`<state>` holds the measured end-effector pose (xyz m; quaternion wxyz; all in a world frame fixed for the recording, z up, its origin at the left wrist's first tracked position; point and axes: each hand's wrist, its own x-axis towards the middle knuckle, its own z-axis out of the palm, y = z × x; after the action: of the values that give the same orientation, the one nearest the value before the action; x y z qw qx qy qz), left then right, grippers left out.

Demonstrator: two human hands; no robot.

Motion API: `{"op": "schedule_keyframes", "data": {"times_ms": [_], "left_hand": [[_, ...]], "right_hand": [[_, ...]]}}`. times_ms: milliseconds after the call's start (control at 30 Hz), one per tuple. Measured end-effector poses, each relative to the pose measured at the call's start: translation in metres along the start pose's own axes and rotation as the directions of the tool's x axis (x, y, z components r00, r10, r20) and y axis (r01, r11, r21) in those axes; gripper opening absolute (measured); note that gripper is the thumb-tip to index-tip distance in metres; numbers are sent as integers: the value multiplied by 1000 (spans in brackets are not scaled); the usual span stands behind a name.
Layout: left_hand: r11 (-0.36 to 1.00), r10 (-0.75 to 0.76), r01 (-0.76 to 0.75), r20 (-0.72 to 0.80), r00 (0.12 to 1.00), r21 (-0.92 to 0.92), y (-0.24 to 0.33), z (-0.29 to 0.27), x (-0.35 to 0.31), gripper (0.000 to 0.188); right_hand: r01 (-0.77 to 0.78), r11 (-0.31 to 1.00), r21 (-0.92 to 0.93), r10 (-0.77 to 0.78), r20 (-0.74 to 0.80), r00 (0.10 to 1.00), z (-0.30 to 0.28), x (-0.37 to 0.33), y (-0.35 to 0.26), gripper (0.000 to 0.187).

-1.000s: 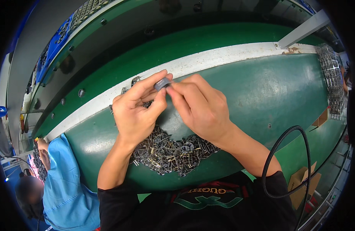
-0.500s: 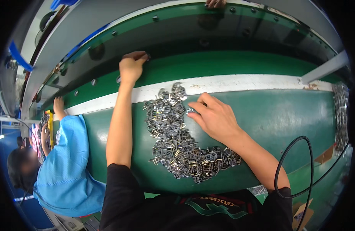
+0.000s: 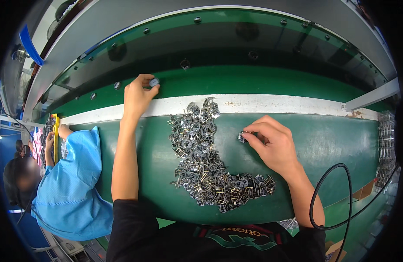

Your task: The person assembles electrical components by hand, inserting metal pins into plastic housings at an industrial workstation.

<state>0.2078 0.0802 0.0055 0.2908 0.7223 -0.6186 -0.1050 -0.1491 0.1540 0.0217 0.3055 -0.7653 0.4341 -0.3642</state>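
My left hand (image 3: pixel 139 95) reaches over the green belt behind the white rail. Its thumb and fingers pinch a small round grey part (image 3: pixel 154 81). Above the worktable, my right hand (image 3: pixel 273 142) holds a small metal part with pins (image 3: pixel 241 137) between thumb and fingertips, apart from the pile. A heaped pile of pinned metal parts (image 3: pixel 201 150) curves across the table between my forearms. More round parts lie on the belt, one dark round part (image 3: pixel 185 64) beyond my left hand and another round part (image 3: pixel 117 85) left of it.
A white rail (image 3: pixel 254 101) divides the green worktable (image 3: pixel 332 135) from the belt (image 3: pixel 254 76). At the left sits a co-worker in a blue garment (image 3: pixel 70 174), beside a yellow-edged tray (image 3: pixel 57 135). A black cable (image 3: pixel 313 205) loops at the right, near stacked metal parts (image 3: pixel 386 144).
My left hand has drawn back nearer the rail and now pinches a round part; another lies on the belt beyond it. My right hand has moved right, away from the pile, with its part.
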Motion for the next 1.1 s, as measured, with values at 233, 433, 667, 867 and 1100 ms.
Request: {"op": "schedule_keyframes", "data": {"times_ms": [233, 433, 667, 867, 1100], "left_hand": [[693, 317, -85, 197, 928, -715, 124, 4, -68, 37], [685, 436, -156, 229, 870, -711, 151, 9, -93, 39], [692, 405, -110, 258, 877, -713, 154, 13, -104, 38], [676, 402, -108, 241, 883, -729, 152, 6, -100, 36], [644, 314, 89, 368, 875, -760, 140, 35, -55, 23]], "right_hand": [[302, 952, 43, -283, -238, 929, -9, 23, -23, 14], [371, 927, -60, -371, -303, 878, -9, 20, -31, 16], [439, 875, -206, -484, -323, 813, -2, 12, -27, 18], [432, 884, -179, -468, -301, 831, 8, 17, -21, 24], [322, 913, -252, -382, -246, 891, 3, 15, 1, 40]]}}
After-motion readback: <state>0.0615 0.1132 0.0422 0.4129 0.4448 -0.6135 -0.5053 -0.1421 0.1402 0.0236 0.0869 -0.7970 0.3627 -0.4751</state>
